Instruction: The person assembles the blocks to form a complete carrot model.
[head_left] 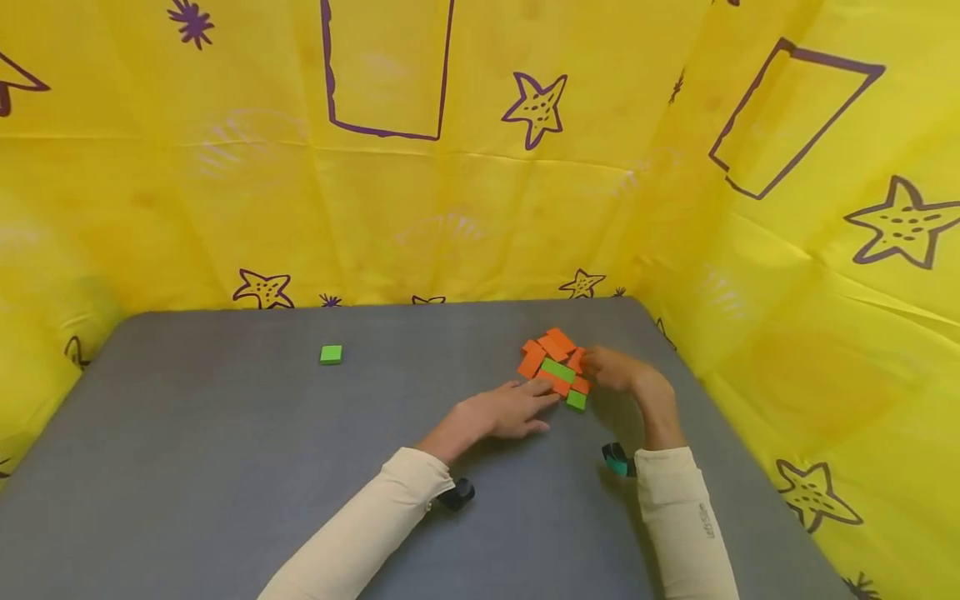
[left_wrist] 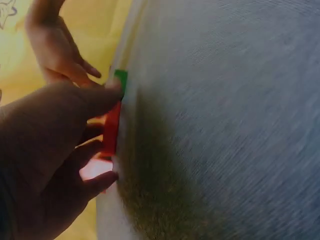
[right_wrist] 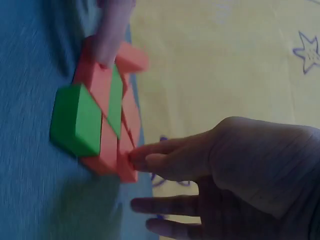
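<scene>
The table (head_left: 225, 467) is plain grey. Toward its far right corner, orange blocks (head_left: 531, 360) flank a green block (head_left: 558, 371), with another bright green block (head_left: 576, 401) at the cluster's near end; a lone block (head_left: 331, 355) toward the far edge is green too. Yellow cloth (head_left: 375, 200) carries purple-outlined, spotted stars (head_left: 535, 108). Both sleeves (head_left: 360, 533) are cream, the right one dark-lettered

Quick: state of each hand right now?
Left hand: open, fingers touching the long orange block, not gripping it.
Right hand: open, fingertips against another orange block, no grip visible.
</scene>
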